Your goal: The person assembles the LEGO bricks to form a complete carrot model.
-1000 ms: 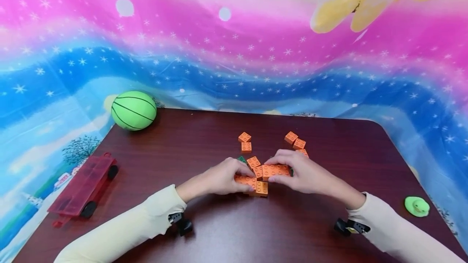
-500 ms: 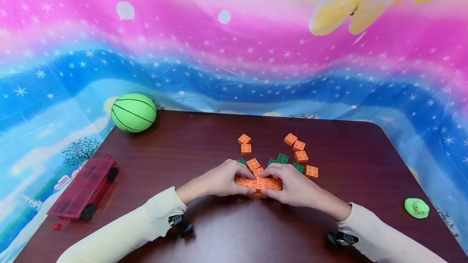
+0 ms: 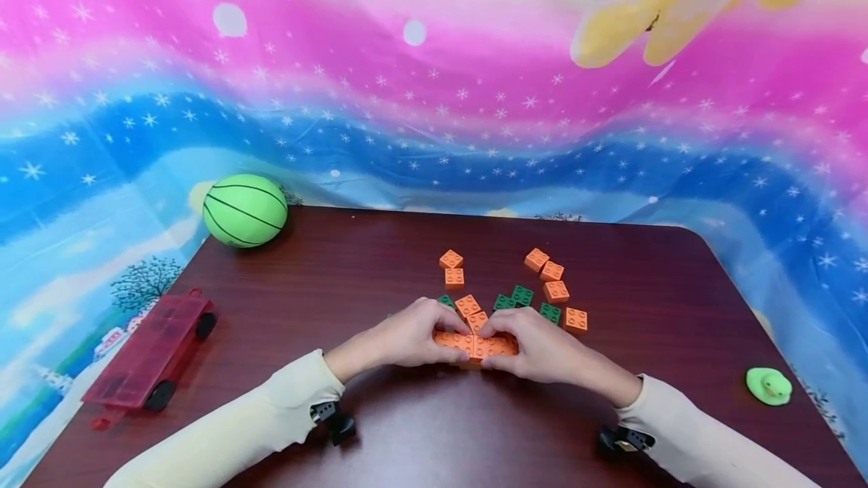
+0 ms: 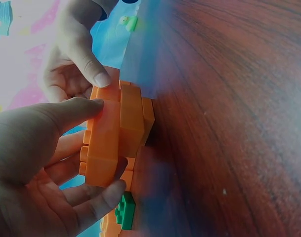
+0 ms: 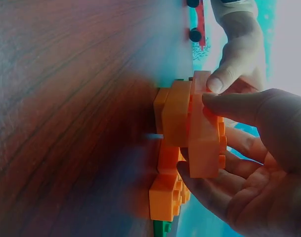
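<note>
Side by side at the middle of the table, two long orange toy bricks sit end to end. My left hand (image 3: 415, 333) grips the left brick (image 4: 103, 143) between thumb and fingers. With its thumb on the near side, my right hand (image 3: 541, 343) holds the right brick (image 5: 204, 148). Under both, the wrist views show a smaller stack of orange bricks (image 4: 131, 118) rising from the table. The two thumb tips lie close together near the seam. Whether the right brick is pressed fully down I cannot tell.
Loose orange bricks (image 3: 467, 306) lie just behind the hands, others (image 3: 556, 291) farther right among green bricks (image 3: 522, 295). A green ball (image 3: 246, 211) rests at the back left, a red toy cart (image 3: 151, 352) at the left edge, a green rubber duck (image 3: 769, 386) at the right.
My right hand has come left and toward me with its long brick, which now meets the left one end to end. Green bricks behind it have come into view. The left hand stays put.
</note>
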A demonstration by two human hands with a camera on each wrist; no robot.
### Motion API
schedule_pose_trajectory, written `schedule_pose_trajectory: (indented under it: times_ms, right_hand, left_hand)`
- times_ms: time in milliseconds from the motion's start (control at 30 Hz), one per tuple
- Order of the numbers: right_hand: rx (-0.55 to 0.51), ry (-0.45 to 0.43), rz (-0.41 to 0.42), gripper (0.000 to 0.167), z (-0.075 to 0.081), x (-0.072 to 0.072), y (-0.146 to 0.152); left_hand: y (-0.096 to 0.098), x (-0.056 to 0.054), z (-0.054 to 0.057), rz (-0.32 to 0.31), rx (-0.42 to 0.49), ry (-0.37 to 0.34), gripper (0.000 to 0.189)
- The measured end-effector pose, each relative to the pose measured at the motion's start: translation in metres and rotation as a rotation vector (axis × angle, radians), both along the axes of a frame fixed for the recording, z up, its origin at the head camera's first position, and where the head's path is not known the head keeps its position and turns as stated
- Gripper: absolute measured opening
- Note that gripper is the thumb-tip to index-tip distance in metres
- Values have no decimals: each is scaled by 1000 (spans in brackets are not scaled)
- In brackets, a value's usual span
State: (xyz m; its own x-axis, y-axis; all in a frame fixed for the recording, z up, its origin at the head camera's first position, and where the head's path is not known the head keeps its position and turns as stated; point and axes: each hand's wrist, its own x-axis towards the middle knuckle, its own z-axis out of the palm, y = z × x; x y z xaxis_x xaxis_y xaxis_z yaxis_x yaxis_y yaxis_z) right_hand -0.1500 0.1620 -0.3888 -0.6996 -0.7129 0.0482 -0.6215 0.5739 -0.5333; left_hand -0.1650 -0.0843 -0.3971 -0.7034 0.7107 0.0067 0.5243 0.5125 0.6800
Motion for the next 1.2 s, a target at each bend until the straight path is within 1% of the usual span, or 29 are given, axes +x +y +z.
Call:
schedule_pose_trajectory:
  times_ms: [167,300,500,667,733,867,1000,1100,1200]
  right_hand:
    - [8,20,34,23,1,-4,0]
    - [32,10,48,21,4,-5,-1]
    - [54,-23,46,20,6,-6,-3]
    - [41,-31,32,25,2,-6,-2]
    - [38,-13,31,29,0,-4,-2]
    - [28,54,38,36,-5,3,0]
    - [-11,106,61,29,-7,7,3]
    - [-30,139,93,22,-8,7,4]
    - [-27,149,120,23,-7,6,3]
  left_hand:
    - [0,-1,0,9,8,12,25]
    - [1,0,0,10,12,3,24]
    - [0,1,-1,11,21,8,23]
    - [-1,1,-1,17,19,6,24]
    - [-1,1,-2,18,18,-5,25]
    - [0,3,-2,17,17,-33,26]
    - [1,4,-2,21,19,-48,26]
    - [1,4,-1,23,17,-53,25]
    - [0,2,0,15,3,-44,24]
